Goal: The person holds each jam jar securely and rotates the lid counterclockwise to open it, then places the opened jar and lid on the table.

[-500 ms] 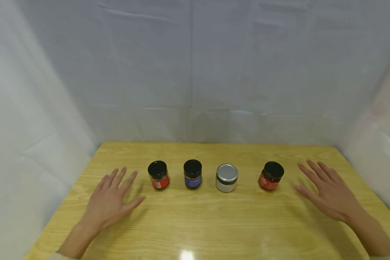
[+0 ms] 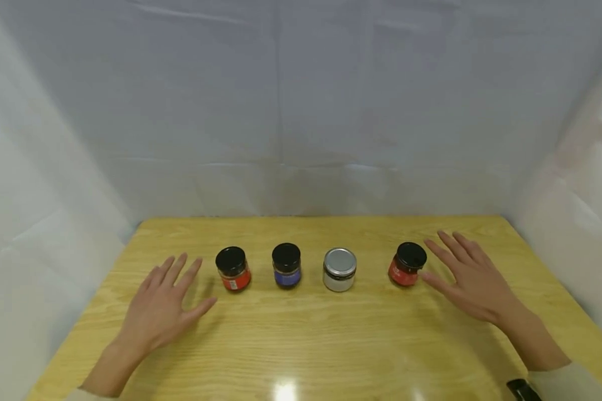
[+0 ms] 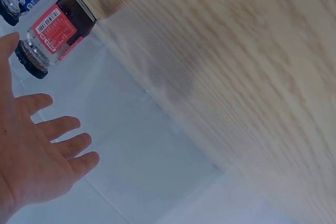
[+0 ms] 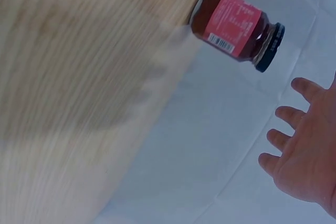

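**Set of four, upright and unheld**

Hands: your left hand (image 2: 160, 309), lower left of the head frame, is spread with the thumb out and holds nothing. Your right hand (image 2: 474, 281), right of centre, is likewise spread and free of any load. The two are well apart, flanking the row.

Risks, as judged: your right thumb tip appears right at the edge of the right red-labelled jar (image 2: 406, 266), though the right wrist view shows a gap; an inward sweep could tip or slide it. The smooth, rounded walls may turn under a loose pinch. On your left, the thumb points toward the left red-labelled jar (image 2: 233, 270), so a careless forward reach could knock it into its neighbour.

Items, in one spaced row across the middle of the tabletop (image 2: 261, 340), centre left to centre right of the head frame:

- Left red-labelled jar: black lid, barcode on label, clear glass under the lid, dark towards the base.
- Blue-labelled jar (image 2: 287, 267): black lid, squat body; cropped at upper left in the left wrist view.
- Silver-lidded jar (image 2: 339, 271): metallic top, pale lower body, dark band between.
- Right red-labelled jar: black lid, reddish-brown body, barcode; widest gap from its neighbour.

Label wording: too small to read.
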Tool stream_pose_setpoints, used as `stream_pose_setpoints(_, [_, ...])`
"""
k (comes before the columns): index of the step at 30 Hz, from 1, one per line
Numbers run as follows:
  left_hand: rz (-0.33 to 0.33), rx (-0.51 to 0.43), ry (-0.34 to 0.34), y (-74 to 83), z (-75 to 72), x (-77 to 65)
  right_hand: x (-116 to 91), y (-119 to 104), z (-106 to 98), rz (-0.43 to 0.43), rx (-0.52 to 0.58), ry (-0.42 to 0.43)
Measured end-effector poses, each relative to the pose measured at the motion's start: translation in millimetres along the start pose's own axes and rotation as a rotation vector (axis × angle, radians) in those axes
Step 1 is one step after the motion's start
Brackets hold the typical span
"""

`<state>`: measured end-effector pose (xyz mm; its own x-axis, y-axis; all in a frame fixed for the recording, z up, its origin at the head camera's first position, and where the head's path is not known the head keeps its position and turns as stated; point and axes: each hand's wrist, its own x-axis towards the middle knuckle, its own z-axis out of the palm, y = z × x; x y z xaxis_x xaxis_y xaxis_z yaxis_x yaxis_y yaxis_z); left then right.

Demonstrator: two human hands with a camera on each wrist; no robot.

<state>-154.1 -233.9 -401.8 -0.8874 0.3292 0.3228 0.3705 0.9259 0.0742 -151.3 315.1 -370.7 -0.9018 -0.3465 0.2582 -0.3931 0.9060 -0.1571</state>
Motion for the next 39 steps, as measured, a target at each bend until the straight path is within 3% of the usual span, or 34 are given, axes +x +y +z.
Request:
stream_pose_setpoints(15, [0.032, -0.017, 0.028, -1.8, 2.8, 7.4, 34.2, -28.1, 8.2, -0.024, 0.015, -0.046])
stream_pose_setpoints(28, [0.038, -0.024, 0.040, 0.9, 3.1, 10.8, 65.5, -56.4, 24.3, -0.122, 0.003, -0.020])
stream_pose_setpoints(39, [0.034, -0.026, 0.024, 2.3, 0.6, 13.0, 85.3, -88.0, 31.3, -0.124, 0.057, -0.076])
